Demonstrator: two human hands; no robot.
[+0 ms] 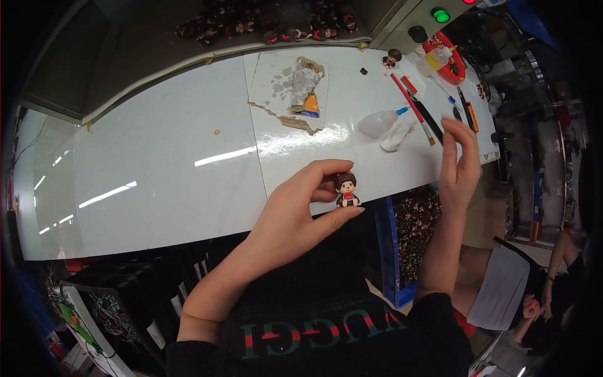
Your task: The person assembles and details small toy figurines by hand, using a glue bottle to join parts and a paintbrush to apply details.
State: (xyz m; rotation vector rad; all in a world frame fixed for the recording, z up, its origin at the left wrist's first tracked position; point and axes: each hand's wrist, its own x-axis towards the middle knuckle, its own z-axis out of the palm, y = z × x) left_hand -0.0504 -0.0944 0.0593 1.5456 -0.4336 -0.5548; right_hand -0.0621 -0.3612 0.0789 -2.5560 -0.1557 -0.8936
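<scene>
A small dark-brown figurine with a pale face, red bows and a red bib is upright in my left hand. Thumb below and forefinger above grip it at the table's front edge. My right hand is raised over the right end of the table, its fingers bent and partly spread, with nothing visible in them. Closest to its fingertips are a black pen-like tool and a red-handled brush. Whether the fingertips touch the black tool I cannot tell.
On the white table lie a stained board with a crumpled tube, a squeeze bottle and a crumpled tissue. Another figurine stands near a red bowl. A blue bin holds many small brown parts. Someone sits at right.
</scene>
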